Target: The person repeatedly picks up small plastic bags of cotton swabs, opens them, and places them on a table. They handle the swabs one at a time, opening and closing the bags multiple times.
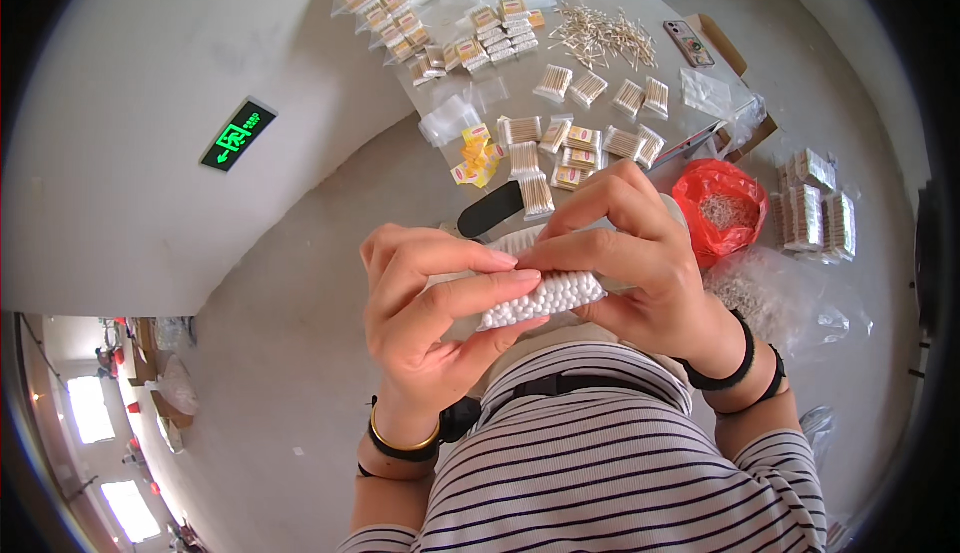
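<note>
Through the head camera I see the striped shirt [600, 463] at the bottom. Above it, at centre frame, I make out a pack of cotton swabs [545, 298] between both hands. The left hand [425, 288] is partly closed, pinching it with fingers above and thumb below; the right hand [630, 253] is curled, gripping the other end. Beyond, right of centre, I find a red bag [705, 245], then rows of smaller swab packs [628, 98] at upper centre, and loose swabs [605, 36] near a phone [689, 43].
</note>
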Motion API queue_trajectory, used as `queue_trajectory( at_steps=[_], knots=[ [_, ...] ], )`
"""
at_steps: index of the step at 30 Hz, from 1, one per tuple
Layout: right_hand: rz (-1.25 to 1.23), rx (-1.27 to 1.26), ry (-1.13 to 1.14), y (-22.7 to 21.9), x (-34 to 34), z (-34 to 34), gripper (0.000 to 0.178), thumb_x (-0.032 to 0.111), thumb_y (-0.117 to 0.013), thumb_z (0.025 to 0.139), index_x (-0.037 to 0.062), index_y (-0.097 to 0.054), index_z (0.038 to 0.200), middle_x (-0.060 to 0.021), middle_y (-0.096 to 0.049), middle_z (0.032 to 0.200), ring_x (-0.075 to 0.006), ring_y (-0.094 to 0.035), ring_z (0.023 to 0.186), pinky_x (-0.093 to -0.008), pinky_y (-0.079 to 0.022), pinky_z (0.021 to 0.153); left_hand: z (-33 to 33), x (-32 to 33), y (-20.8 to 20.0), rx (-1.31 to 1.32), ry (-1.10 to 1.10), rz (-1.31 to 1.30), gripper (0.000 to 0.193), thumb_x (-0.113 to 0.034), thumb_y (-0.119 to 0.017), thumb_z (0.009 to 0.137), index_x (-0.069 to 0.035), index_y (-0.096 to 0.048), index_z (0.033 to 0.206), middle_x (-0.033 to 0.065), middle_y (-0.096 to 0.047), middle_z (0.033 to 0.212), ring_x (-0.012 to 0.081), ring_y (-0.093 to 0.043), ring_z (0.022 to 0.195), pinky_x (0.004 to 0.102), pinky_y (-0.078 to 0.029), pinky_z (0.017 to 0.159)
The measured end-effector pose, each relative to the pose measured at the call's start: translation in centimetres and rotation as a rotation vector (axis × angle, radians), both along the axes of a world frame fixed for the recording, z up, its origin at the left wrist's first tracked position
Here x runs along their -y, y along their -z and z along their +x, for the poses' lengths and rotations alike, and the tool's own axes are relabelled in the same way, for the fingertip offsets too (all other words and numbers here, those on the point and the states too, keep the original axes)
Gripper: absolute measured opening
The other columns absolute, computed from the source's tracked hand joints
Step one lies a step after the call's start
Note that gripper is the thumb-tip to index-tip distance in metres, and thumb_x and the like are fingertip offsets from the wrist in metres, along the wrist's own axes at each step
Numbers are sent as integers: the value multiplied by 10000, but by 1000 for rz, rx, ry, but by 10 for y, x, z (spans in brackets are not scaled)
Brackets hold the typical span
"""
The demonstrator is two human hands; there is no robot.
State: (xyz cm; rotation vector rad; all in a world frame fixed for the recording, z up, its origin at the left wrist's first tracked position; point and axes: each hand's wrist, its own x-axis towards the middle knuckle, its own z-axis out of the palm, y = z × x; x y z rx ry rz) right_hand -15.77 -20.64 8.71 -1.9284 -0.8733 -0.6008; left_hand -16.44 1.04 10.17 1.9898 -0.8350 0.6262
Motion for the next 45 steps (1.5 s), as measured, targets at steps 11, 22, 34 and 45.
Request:
queue_trajectory(
  at_steps=[11,22,34,45],
  knots=[
    [109,7,-100,-1,1,-4,375,21,-764,697,104,-724,1061,-38,-660,1019,-249,-604,923,-368,-473,805,-4,1,1,-9,54,-116,457,-237,-964,670,-160,-669,1010,-44,-714,939,158,-639,809,334,-406,797],
    [64,187,-118,11,6,-4,216,275,-764,906,166,-692,1078,-59,-638,1069,-255,-585,935,-389,-471,771,-17,-7,-6,189,19,51,327,-196,-887,734,-216,-649,958,-88,-717,989,129,-623,841,339,-424,848],
    [92,295,-32,12,-2,-11,298,168,-784,734,178,-700,1020,-23,-638,1051,-234,-601,933,-367,-489,757,-35,-10,-10,262,-46,168,257,-141,-792,809,-264,-662,994,-133,-699,1044,83,-609,912,345,-413,910],
    [61,299,-57,14,1,-13,284,116,-791,822,205,-660,1057,-28,-632,1071,-225,-590,950,-365,-480,728,-42,-10,-14,246,-71,227,294,-119,-791,800,-269,-628,993,-145,-689,1058,70,-609,921,350,-417,926]
  ],
)
